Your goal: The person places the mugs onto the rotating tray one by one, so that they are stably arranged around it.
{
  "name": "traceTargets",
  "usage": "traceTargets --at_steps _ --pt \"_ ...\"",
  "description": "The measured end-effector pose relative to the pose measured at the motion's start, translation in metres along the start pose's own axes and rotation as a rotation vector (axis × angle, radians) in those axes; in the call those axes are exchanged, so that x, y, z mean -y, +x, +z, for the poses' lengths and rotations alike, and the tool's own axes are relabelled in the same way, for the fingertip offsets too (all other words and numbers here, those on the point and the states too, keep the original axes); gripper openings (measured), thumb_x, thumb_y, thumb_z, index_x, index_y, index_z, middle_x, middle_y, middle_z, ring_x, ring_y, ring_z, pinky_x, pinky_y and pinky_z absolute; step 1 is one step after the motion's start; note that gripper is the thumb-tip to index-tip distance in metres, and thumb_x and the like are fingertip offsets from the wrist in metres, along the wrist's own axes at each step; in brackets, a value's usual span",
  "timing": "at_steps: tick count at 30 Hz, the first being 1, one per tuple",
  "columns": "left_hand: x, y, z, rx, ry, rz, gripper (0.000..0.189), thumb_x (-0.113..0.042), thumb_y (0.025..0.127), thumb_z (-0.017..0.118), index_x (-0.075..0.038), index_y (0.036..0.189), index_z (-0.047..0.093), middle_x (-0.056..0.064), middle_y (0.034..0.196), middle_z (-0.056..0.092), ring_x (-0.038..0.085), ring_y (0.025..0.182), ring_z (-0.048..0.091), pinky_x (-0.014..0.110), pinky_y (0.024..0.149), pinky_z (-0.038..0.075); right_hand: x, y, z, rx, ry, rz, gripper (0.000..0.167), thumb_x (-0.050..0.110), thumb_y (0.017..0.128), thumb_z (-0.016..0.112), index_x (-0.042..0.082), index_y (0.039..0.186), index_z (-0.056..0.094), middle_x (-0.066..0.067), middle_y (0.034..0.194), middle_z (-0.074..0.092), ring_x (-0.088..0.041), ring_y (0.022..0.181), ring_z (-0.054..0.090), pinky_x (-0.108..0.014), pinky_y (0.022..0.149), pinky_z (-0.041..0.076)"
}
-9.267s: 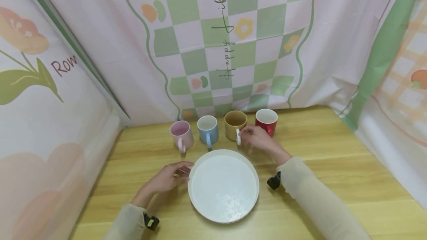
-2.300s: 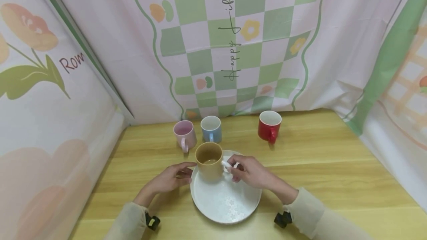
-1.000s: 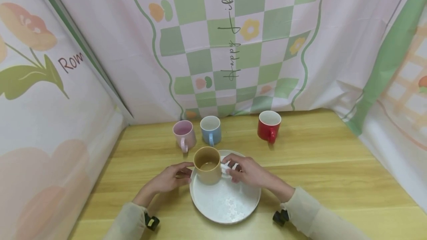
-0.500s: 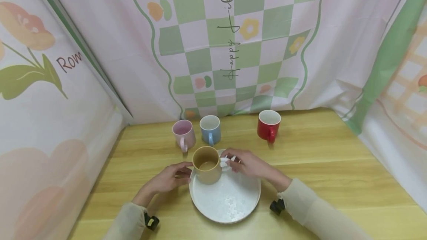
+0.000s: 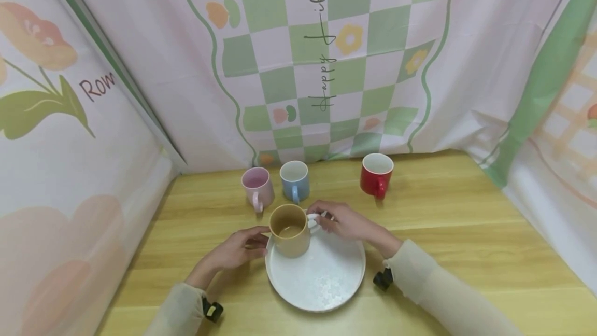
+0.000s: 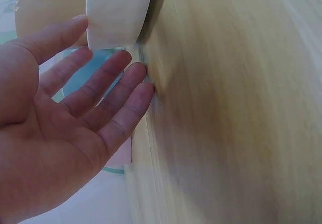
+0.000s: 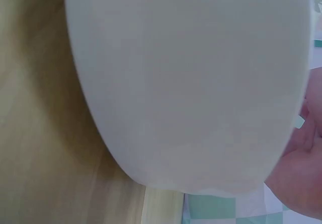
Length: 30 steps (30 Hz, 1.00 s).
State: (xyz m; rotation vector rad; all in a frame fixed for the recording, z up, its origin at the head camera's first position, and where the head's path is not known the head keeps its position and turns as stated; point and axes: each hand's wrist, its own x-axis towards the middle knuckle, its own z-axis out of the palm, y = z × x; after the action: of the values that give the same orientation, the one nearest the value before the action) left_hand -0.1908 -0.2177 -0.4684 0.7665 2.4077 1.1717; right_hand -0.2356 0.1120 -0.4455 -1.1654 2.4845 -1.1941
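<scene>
A mustard-yellow mug (image 5: 291, 243) with a white handle stands upright at the back left of a round white tray (image 5: 322, 287). My right hand (image 5: 346, 222) pinches that handle, fingers curled at its far side. The left hand (image 5: 235, 249) is beside the tray's left edge, its fingers loosely extended. In the left wrist view, the thumb tip of this hand (image 6: 75, 113) meets the tray's outer wall (image 6: 118, 15), while the other fingers spread just below. The tray's wall (image 7: 186, 93) fills most of the right wrist view and hides much of the right hand (image 7: 304, 168).
Behind the tray on the wooden table (image 5: 443, 253) stand a pink mug (image 5: 258, 193) and a light blue mug (image 5: 298, 188), close together. A red mug (image 5: 375, 180) stands farther right. A patterned cloth (image 5: 322, 77) hangs along the table's back edge.
The mustard mug has left the row of mugs and come onto the tray, carried by my right hand. Lately its handle has swung slightly backward with that hand. My left hand has stayed put.
</scene>
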Motion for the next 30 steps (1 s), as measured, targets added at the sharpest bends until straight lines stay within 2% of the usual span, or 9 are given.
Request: traceTargets --at_steps 6,11,16,25,30 --pt "-0.001 0.000 0.001 -0.001 -0.001 0.001 0.052 -0.016 0.098 0.063 -0.004 0.146 0.046 0.020 0.128 0.066 0.036 0.119 0.063 0.048 0.104 0.053 -0.003 0.002 -0.002 0.015 0.008 0.046 0.023 0.011 0.102 0.054 0.012 0.123 0.062 -0.012 0.113 0.069 -0.009 0.081 0.062 -0.022 0.066 0.058" --pt "-0.002 0.000 0.000 -0.001 0.000 -0.001 0.054 -0.016 0.098 0.063 -0.004 0.147 0.045 0.020 0.128 0.066 0.036 0.119 0.063 0.049 0.104 0.053 -0.006 0.002 -0.003 0.022 0.028 0.100 0.027 0.015 0.102 0.055 0.013 0.129 0.059 -0.011 0.121 0.067 -0.017 0.090 0.066 -0.022 0.069 0.059" --pt "-0.003 -0.001 0.000 0.011 -0.008 -0.019 0.054 -0.017 0.098 0.063 -0.006 0.148 0.045 0.019 0.131 0.065 0.035 0.121 0.063 0.051 0.106 0.051 -0.007 -0.001 -0.008 0.014 0.056 0.168 0.033 0.020 0.101 0.058 0.012 0.133 0.056 -0.013 0.121 0.066 -0.022 0.098 0.066 -0.022 0.072 0.059" --pt "-0.004 -0.003 -0.001 0.012 -0.033 -0.024 0.052 -0.017 0.098 0.062 -0.006 0.147 0.046 0.020 0.131 0.064 0.037 0.122 0.062 0.051 0.106 0.052 -0.013 -0.006 -0.020 -0.041 0.125 0.230 0.033 0.018 0.102 0.056 0.009 0.134 0.053 -0.014 0.120 0.064 -0.017 0.090 0.066 -0.028 0.071 0.062" --pt "-0.004 -0.003 0.000 0.003 -0.029 -0.027 0.050 -0.017 0.099 0.062 -0.005 0.144 0.047 0.019 0.130 0.064 0.036 0.121 0.062 0.050 0.105 0.053 -0.016 -0.010 -0.026 -0.066 0.151 0.242 0.034 0.021 0.103 0.055 0.009 0.134 0.054 -0.021 0.123 0.062 -0.024 0.089 0.068 -0.034 0.071 0.063"
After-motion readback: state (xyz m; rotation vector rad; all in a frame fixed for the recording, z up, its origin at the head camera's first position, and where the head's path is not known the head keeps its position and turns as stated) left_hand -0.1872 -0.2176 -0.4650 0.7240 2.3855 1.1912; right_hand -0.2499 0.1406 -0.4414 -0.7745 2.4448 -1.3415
